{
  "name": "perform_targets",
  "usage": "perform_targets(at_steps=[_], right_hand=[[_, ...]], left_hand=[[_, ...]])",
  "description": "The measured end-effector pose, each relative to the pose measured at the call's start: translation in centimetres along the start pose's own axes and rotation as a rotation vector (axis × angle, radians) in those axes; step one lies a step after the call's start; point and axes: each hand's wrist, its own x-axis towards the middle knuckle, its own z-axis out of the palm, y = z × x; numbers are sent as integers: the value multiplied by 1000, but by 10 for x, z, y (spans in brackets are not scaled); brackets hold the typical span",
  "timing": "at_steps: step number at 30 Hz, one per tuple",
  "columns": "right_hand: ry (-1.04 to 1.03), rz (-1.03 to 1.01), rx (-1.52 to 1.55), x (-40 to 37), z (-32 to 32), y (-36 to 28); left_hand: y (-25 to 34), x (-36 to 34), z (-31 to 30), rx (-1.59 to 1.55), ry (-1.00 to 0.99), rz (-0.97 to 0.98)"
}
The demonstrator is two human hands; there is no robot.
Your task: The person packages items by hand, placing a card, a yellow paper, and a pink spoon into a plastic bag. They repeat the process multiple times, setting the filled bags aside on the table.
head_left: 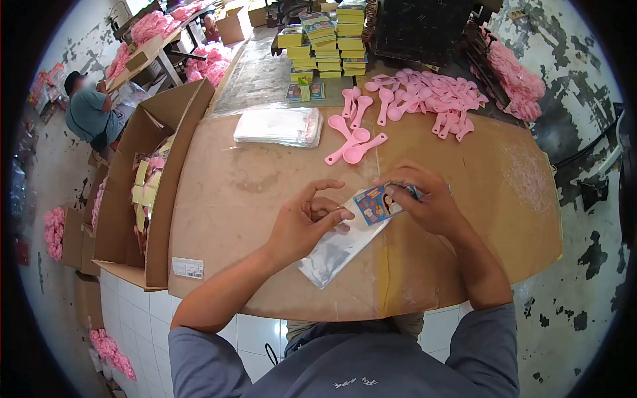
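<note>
My right hand pinches a blue printed card with a picture on it. Beneath the card lies a clear plastic bag, slanting across the cardboard-covered table. The thumb and fingers of my left hand are closed on the bag's upper edge, close to the card's left end. Just beyond my hands, a few pink plastic scoops lie loose. A stack of clear plastic bags rests farther back on the left.
A big pile of pink scoops covers the back right. Stacks of cards stand behind the bags. An open cardboard box with packed items flanks the table's left side. A person sits at the far left, near pink bundles.
</note>
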Motion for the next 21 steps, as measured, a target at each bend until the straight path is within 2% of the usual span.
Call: perform_targets(at_steps=[6, 9, 12, 15, 18, 21], right_hand=[[-62, -91, -81, -2, 6, -6], [-129, -31, -93, -2, 6, -4], [-3, -108, -55, -2, 19, -1], [33, -78, -45, -4, 30, 1], [103, 144, 223, -3, 26, -5], [92, 118, 120, -9, 27, 3]], left_hand=[[3, -3, 2, 42, -31, 37], [1, -3, 2, 79, -35, 61], [-1, -3, 3, 203, -57, 85], [2, -4, 5, 233, -45, 85], [1, -2, 4, 129, 33, 59], [0, 0, 2, 108, 79, 73]])
